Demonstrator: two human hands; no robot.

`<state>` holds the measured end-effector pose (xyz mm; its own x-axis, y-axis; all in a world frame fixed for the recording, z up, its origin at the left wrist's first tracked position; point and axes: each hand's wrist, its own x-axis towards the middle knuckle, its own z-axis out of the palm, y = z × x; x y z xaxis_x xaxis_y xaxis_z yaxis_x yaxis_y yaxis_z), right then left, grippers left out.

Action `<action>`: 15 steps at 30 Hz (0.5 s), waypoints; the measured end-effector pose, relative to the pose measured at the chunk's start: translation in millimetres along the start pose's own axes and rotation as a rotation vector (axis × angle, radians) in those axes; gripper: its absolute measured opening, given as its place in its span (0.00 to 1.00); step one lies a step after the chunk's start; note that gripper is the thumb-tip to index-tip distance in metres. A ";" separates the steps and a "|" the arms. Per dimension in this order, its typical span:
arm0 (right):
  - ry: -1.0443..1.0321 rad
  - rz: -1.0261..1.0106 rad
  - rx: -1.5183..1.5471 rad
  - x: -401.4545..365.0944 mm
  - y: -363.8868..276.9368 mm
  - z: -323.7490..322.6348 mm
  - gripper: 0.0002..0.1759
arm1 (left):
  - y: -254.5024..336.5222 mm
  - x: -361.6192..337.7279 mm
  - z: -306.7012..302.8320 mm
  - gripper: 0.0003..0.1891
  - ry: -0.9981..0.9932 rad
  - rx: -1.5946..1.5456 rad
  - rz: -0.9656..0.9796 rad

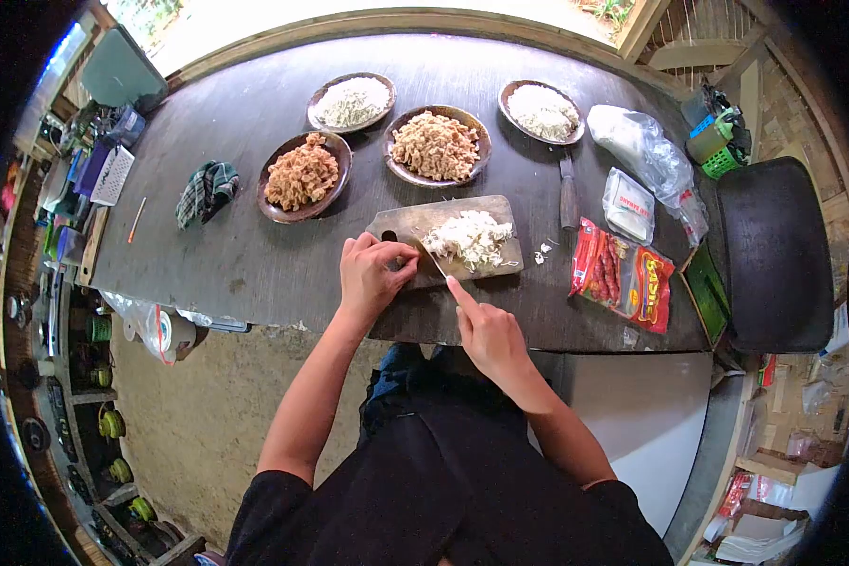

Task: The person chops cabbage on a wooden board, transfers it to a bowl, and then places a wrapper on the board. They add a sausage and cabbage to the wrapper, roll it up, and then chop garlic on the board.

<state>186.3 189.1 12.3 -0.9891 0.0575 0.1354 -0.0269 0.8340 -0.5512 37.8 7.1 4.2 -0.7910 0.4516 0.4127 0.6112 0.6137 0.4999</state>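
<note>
A wooden cutting board [401, 224] lies near the table's front edge, with a pile of chopped white pieces [467, 238] on its right half. My right hand [491, 341] grips a knife [433, 258], index finger stretched along it, the blade slanting up and left over the board beside the pile. My left hand [373, 275] is at the board's left part with its fingers pinched together close to the blade. Whatever lies between those fingertips is too small or hidden to name. A few white scraps [541, 253] lie on the table right of the board.
Bowls of brown crumbly food [302, 174], tan pieces [436, 146] and white shreds [352, 102], [542, 112] stand behind the board. To the right are a dark-handled tool [569, 196], a red packet [621, 275] and plastic bags [629, 206]. A checked cloth [208, 193] lies left.
</note>
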 end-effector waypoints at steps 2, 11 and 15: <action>0.004 0.002 0.046 -2.5 5.0 -1.2 0.33 | 0.0 0.4 1.0 0.05 0.011 0.014 0.005; -0.037 -0.036 0.062 0.7 -0.4 2.3 0.33 | -3.1 -0.2 1.8 0.06 0.020 0.008 0.030; -0.023 -0.015 0.008 7.6 -5.7 6.7 0.32 | 0.0 0.4 -1.0 0.06 0.021 0.007 0.041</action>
<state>177.9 181.1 11.0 -0.9916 0.0327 0.1251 -0.0426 0.8304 -0.5555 37.6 6.7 5.1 -0.7646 0.4625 0.4489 0.6427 0.5998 0.4767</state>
